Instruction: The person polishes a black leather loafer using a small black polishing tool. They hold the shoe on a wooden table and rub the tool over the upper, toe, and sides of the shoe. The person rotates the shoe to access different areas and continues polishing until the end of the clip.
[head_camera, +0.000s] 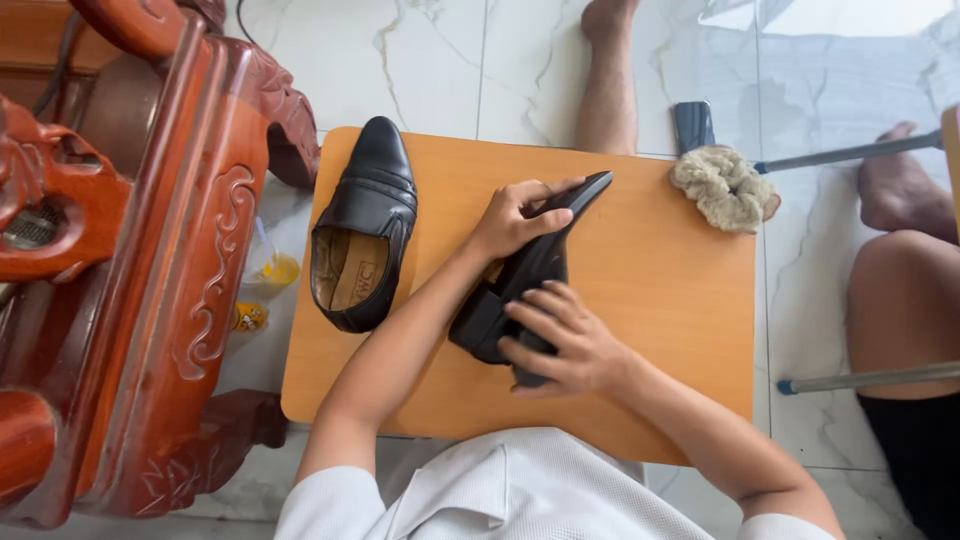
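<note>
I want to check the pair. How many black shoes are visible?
2. One shoe lies on the left of the wooden board; the other shoe is on its side, held by both hands. None appears hidden.

Wooden board (650, 290): shoes (365, 230), rag (722, 187).

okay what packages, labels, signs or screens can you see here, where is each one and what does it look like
Insole label: inside the black shoe lying left on the wooden board; small dark print on tan lining.
Plastic cup: on the floor between board and carved wooden chair; clear, yellow inside, small yellow printed patch low down.
No signs or screens in view.
</note>
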